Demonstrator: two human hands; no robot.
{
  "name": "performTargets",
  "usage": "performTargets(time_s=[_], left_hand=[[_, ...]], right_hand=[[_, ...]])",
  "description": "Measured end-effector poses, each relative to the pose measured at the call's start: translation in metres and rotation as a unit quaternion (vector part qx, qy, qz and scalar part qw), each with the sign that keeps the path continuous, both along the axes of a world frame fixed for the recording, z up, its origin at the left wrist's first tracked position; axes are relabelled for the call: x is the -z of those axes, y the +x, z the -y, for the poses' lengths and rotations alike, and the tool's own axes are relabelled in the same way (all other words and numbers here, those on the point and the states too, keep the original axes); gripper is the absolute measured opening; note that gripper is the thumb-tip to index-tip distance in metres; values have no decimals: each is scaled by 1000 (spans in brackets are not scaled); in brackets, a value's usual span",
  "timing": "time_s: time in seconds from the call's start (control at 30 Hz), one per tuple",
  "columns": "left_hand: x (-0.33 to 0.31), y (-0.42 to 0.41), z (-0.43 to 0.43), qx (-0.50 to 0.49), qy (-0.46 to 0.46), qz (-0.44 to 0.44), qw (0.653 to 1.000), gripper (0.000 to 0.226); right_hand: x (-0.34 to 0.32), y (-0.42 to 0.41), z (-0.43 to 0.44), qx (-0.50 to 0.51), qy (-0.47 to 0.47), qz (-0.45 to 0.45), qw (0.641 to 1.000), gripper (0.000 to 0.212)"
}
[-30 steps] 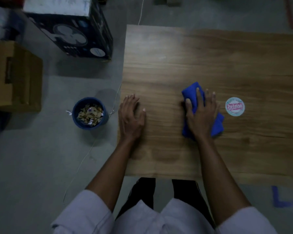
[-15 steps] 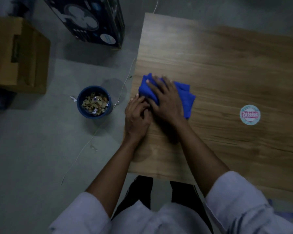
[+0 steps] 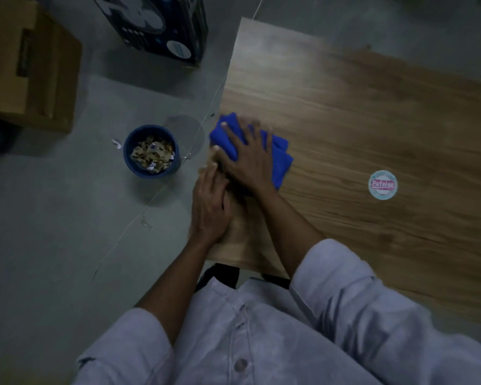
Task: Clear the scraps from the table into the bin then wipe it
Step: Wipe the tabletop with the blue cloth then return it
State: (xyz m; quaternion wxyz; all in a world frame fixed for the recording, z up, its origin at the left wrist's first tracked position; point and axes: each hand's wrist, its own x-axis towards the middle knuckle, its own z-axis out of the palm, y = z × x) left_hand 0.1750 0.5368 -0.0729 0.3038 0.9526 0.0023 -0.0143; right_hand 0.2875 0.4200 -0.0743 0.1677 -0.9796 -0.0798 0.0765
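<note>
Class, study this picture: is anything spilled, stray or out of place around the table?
Yes. A small white scrap lies on the floor just left of the blue bin, outside it, while the other scraps sit inside. A round sticker sits on the table.

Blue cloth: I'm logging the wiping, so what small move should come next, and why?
Probably slide the cloth rightward across the table: the right hand presses it flat at the table's left edge, so no surface remains that way, and the scraps already sit in the bin.

Right hand [image 3: 249, 162] hides most of the cloth [image 3: 282, 162].
</note>
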Motion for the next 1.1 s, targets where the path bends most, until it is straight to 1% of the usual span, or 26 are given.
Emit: performTargets(time_s=[0.07, 0.17, 0.23, 0.3, 0.37, 0.47, 0.5, 0.53, 0.57, 0.6, 0.63, 0.67, 0.7, 0.73, 0.77, 0.83, 0.9, 0.93, 1.0, 1.1], left_hand=[[2, -19, 3, -32, 29, 3, 999, 32], [0, -42, 6, -26, 65, 4, 998, 38], [-3, -41, 8, -6, 77, 1, 997, 46], [-5, -31, 10, -4, 80, -17, 997, 50], [-5, -19, 12, -1, 76, -33, 997, 52], [-7, 2, 17, 12, 64, -25, 998, 50], [-9, 7, 18, 16, 65, -23, 997, 50], [-11, 12, 20, 19, 67, -26, 997, 50], [-14, 17, 23, 26, 69, -31, 997, 48], [-15, 20, 26, 28, 69, -36, 997, 44], [-16, 22, 29, 27, 65, -37, 997, 39], [-16, 24, 33, 25, 58, -39, 997, 35], [-18, 24, 36, 23, 49, -43, 998, 32], [-19, 24, 40, 21, 41, -45, 998, 29], [-20, 24, 44, 15, 34, -45, 998, 26], [-20, 23, 46, -14, 20, -43, 999, 21], [-18, 22, 42, -45, -2, -38, 998, 17], [-17, 22, 39, -51, -12, -30, 998, 16], [-14, 21, 34, -49, -25, -20, 998, 17], [-13, 21, 33, -54, -39, -17, 998, 17]], right_hand=[[2, -14, -11, -128, -9, 24, 991, 65], [10, -24, 4, -244, -1, 68, 967, 61], [15, -12, 19, -275, 1, 96, 957, 60], [17, 5, 28, -252, -12, 99, 963, 59], [17, 18, 34, -174, -29, 87, 981, 58], [16, 26, 48, -29, -36, 66, 997, 57], [16, 25, 55, 24, -18, 61, 998, 55], [17, 23, 65, 88, 19, 65, 994, 53], [17, 17, 80, 165, 63, 91, 980, 50], [16, 8, 97, 250, 98, 137, 954, 47], [15, -4, 117, 336, 120, 186, 915, 45], [13, -17, 136, 413, 123, 223, 874, 44], [13, -32, 153, 466, 110, 242, 844, 44], [14, -44, 162, 498, 82, 239, 830, 45], [15, -52, 164, 517, 50, 206, 829, 48], [22, -60, 153, 521, -23, 118, 845, 57], [24, -52, 141, 488, -60, 88, 866, 60], [23, -45, 137, 470, -64, 82, 877, 61], [19, -30, 128, 423, -43, 66, 903, 61], [17, -17, 105, 314, -16, 69, 947, 61]])
